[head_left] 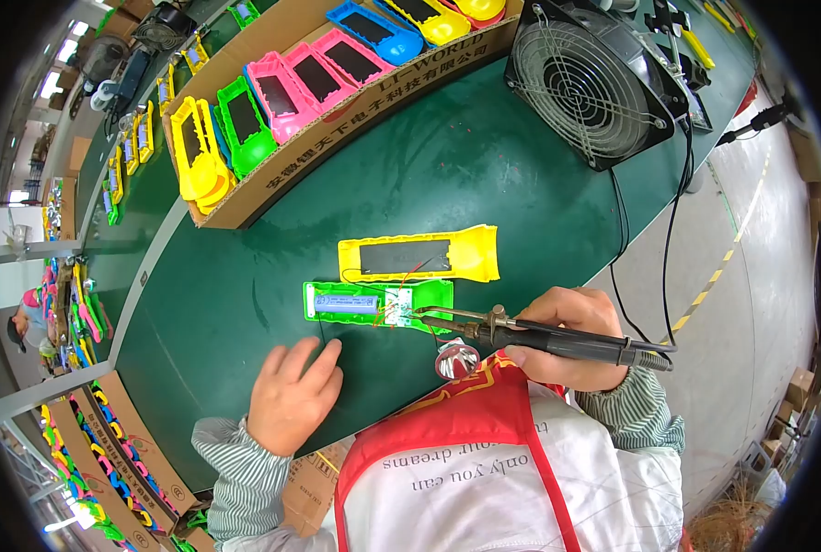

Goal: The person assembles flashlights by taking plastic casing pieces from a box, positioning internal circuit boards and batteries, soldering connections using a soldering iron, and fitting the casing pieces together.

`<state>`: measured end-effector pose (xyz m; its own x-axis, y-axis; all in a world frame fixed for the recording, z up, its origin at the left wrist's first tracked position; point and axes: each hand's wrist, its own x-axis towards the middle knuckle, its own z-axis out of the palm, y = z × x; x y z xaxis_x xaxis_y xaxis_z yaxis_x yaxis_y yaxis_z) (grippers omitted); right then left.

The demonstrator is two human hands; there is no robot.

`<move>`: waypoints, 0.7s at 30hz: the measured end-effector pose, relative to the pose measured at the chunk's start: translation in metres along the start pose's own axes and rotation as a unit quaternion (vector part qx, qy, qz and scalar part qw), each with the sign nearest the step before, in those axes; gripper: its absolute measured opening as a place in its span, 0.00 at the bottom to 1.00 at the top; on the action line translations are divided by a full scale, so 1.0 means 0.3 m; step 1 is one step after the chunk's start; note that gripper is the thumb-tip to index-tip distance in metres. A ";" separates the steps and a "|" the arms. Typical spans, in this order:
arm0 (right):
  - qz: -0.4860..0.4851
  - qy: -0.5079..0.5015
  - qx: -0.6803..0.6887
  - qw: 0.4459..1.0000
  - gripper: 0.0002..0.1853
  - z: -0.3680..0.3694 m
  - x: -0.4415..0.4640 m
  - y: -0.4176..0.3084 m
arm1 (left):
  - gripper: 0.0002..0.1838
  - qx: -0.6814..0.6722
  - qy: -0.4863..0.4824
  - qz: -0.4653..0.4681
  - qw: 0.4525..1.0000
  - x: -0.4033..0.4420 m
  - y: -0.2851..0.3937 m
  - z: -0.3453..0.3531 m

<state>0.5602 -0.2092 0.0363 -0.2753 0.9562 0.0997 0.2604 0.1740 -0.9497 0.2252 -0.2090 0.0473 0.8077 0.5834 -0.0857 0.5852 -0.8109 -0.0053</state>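
Observation:
My right hand is closed round a soldering iron, which has a thin metal tube running along it. The iron's tip points left and meets, or is very near, a small white circuit board. That board lies in a green plastic shell beside a blue cylindrical battery. Thin wires rise from the board. Just below the shell, my left hand rests with fingers apart, close to a thin dark wire. A yellow shell with a dark panel lies behind the green one. A round reflector sits by my apron.
A cardboard box of coloured shells stands at the back. A black fan with a wire guard is at the back right, its cables hanging over the table edge. Battery-fitted shells line the far left. Another person is beyond.

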 end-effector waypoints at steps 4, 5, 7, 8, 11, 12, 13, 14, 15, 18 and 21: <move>-0.018 0.006 -0.018 1.000 0.10 -0.003 -0.003 -0.012 | 0.10 -0.018 0.034 0.019 0.999 0.018 -0.003 0.025; -0.026 0.004 -0.022 0.999 0.10 -0.005 -0.001 -0.015 | 0.09 -0.049 0.050 0.019 0.997 0.024 -0.003 0.028; 0.002 0.001 -0.005 1.000 0.10 -0.003 -0.009 -0.017 | 0.08 -0.133 0.091 -0.013 0.987 0.041 0.001 0.022; 0.017 0.001 0.005 1.000 0.10 -0.001 -0.011 -0.018 | 0.08 -0.188 0.116 -0.042 0.974 0.065 0.015 0.008; 0.000 0.007 -0.009 1.000 0.10 0.002 -0.008 -0.022 | 0.07 -0.273 0.167 -0.136 0.938 0.135 0.037 0.001; -0.008 -0.001 -0.011 1.000 0.10 -0.002 -0.007 -0.022 | 0.07 -0.285 0.168 -0.165 0.929 0.155 0.038 0.006; -0.016 -0.009 -0.014 1.000 0.10 -0.002 -0.007 -0.020 | 0.07 -0.296 0.169 -0.193 0.920 0.171 0.040 0.014; -0.024 -0.017 -0.015 0.999 0.09 -0.003 -0.007 -0.020 | 0.07 -0.297 0.179 -0.199 0.917 0.185 0.044 0.024; -0.020 -0.024 -0.007 0.999 0.09 -0.003 -0.006 -0.020 | 0.07 -0.301 0.178 -0.195 0.916 0.190 0.048 0.030; -0.007 -0.044 0.018 0.999 0.08 0.003 -0.004 -0.017 | 0.07 -0.299 0.171 -0.184 0.921 0.201 0.057 0.039; -0.007 -0.054 0.013 0.998 0.08 0.010 0.009 -0.012 | 0.07 -0.283 0.159 -0.169 0.931 0.209 0.056 0.034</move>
<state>0.5557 -0.2081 0.0391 -0.3766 0.9228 0.0816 0.2314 0.1790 -0.9562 0.2850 -0.1864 0.0317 0.4986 0.8578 0.1245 0.6819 -0.4768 0.5547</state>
